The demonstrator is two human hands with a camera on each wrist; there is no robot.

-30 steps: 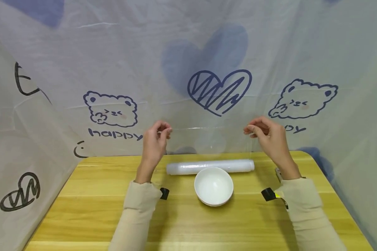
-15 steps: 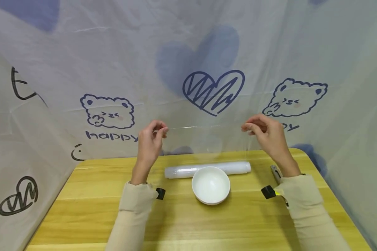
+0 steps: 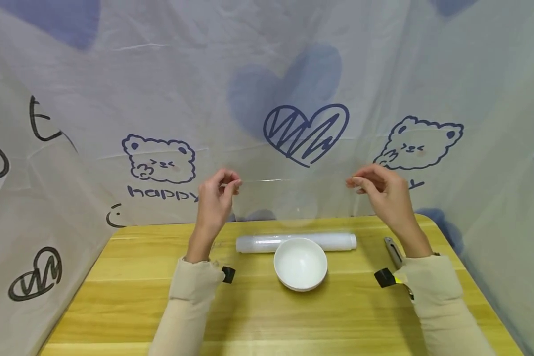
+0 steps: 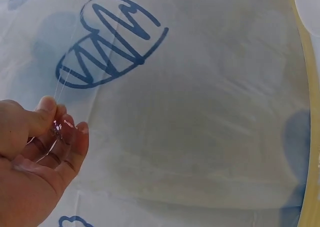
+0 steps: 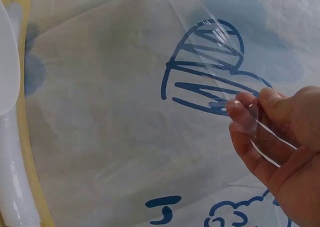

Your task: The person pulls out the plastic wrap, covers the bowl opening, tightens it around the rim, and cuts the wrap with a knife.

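Observation:
A clear sheet of cling film (image 3: 293, 190) is stretched between my two hands above the far edge of the table, its top edge showing as a thin bright line. My left hand (image 3: 215, 200) pinches one corner between thumb and fingers; in the left wrist view, shiny film (image 4: 57, 129) lies across the fingers. At the other corner my right hand (image 3: 384, 195) pinches the film the same way, with creases in the film (image 5: 217, 32) catching light in the right wrist view. Below, a white bowl (image 3: 300, 264) stands in front of a roll of cling film (image 3: 258, 243).
A grey utility knife (image 3: 392, 249) lies on the wooden table (image 3: 129, 291) beside my right wrist, partly hidden by the sleeve. Printed cloth (image 3: 213, 89) with hearts and bears hangs behind the table and at its sides. A black wrist camera (image 3: 384, 278) sits at my right cuff.
Both hands keep their pinch on the cling film, held taut at nearly the same height. The head view has shifted slightly; bowl and roll stay put.

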